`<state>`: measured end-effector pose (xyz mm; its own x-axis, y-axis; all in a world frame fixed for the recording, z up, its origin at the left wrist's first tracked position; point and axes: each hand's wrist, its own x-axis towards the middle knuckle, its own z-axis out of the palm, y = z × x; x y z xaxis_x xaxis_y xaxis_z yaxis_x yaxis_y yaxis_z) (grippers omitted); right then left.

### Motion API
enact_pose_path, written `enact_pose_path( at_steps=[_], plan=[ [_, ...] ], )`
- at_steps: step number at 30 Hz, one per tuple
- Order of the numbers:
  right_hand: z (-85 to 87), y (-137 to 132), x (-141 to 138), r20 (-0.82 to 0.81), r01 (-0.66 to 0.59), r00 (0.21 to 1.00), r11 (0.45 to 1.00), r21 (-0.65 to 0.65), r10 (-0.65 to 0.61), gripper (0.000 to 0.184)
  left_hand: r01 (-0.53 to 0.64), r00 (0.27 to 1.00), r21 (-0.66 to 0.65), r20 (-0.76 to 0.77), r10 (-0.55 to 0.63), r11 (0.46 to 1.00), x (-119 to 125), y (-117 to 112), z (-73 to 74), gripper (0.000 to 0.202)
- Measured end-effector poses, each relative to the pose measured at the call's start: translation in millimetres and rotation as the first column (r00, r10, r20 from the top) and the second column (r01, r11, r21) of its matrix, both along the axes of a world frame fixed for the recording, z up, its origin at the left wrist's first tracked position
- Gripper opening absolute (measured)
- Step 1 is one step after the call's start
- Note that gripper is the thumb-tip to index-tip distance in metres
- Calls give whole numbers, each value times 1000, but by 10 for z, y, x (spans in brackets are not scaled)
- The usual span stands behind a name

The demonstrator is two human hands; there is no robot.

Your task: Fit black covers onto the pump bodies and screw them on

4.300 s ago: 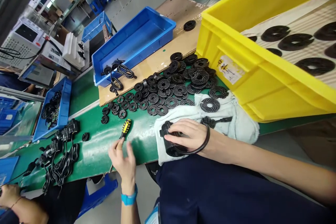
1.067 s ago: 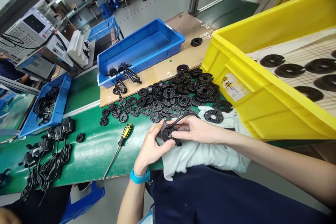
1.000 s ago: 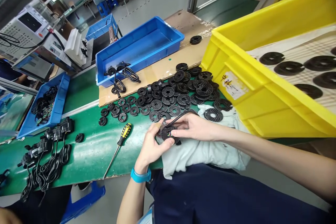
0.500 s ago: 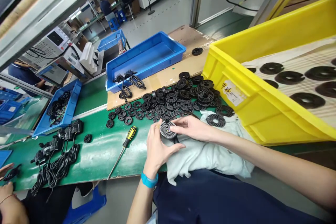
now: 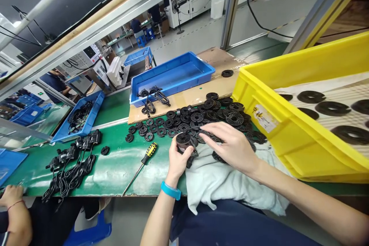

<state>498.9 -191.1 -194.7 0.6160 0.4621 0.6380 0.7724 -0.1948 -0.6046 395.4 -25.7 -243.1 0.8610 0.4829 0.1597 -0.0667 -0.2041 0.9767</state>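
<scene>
My left hand (image 5: 179, 161) is closed around a round black part (image 5: 184, 138) with a patterned top, the thumb pressed on its near side. A thin black cable (image 5: 193, 128) curves away from that part towards my right hand. My right hand (image 5: 230, 144) hovers just right of it, its index finger and thumb stretched out with a gap between them. The index fingertip is close to the cable; whether they touch I cannot tell. Beneath both hands lies a pale cloth (image 5: 219, 180), with more black discs partly hidden behind the right hand.
Many slotted black discs (image 5: 197, 117) are heaped behind my hands. A yellow-black screwdriver (image 5: 148, 155) lies to the left, beyond it bundled cables with black units (image 5: 69, 169). A blue tray (image 5: 173, 78) stands behind, a yellow crate (image 5: 276, 130) on the right. A co-worker's hand (image 5: 13, 195) is far left.
My right hand has come off the top of the round part and moved right, its fingers now apart. The part has tilted in my left hand. The view has shifted, so the scene sits lower.
</scene>
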Motion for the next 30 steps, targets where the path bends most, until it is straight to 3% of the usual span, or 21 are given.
enact_pose_path(
  at_steps=[2, 7, 11, 14, 16, 17, 19, 20, 23, 27, 30],
  plan=[
    [-26, 33, 47, 3, 32, 999, 999, -5, -32, 30, -1, 1000, -11, -16, 1, 1000, -4, 7, 1, 55],
    [-215, 48, 172, -371, -43, 928, 988, -151, -17, 47, -20, 999, -87, -28, 17, 996, -30, 4, -4, 87],
    [-274, -60, 182, -483, -154, 874, 971, -185, 46, 54, -9, 1000, -83, 14, 11, 996, -105, 45, 81, 83],
    [-118, -143, 128, -593, -242, 795, 963, -116, 128, 67, 24, 1000, 140, 16, -26, 990, -129, 221, 290, 74],
    [110, -151, 107, -652, -261, 740, 964, -54, 164, 68, 39, 998, 412, 31, -57, 911, -42, 437, 498, 66],
    [253, -127, 116, -650, -255, 742, 966, -47, 164, 68, 36, 996, 540, 49, -74, 841, 48, 571, 613, 62],
    [557, -4, 191, -557, -213, 821, 973, -95, 125, 64, 6, 992, 739, 82, -98, 674, 329, 870, 838, 57],
    [699, 101, 258, -467, -169, 880, 975, -141, 85, 61, -6, 991, 771, 90, -99, 637, 513, 1023, 939, 56],
    [998, 569, 551, -132, 51, 986, 947, -318, -98, 50, -47, 991, 807, 113, -76, 589, 1150, 1418, 1171, 56],
    [1105, 1276, 1014, 1, 225, 970, 889, -399, -245, 36, -116, 991, 816, 132, 14, 567, 1903, 1667, 1327, 54],
    [1113, 1601, 1229, 92, 334, 940, 829, -448, -329, 38, -170, 985, 809, 142, 93, 563, 2207, 1690, 1359, 57]
  ],
)
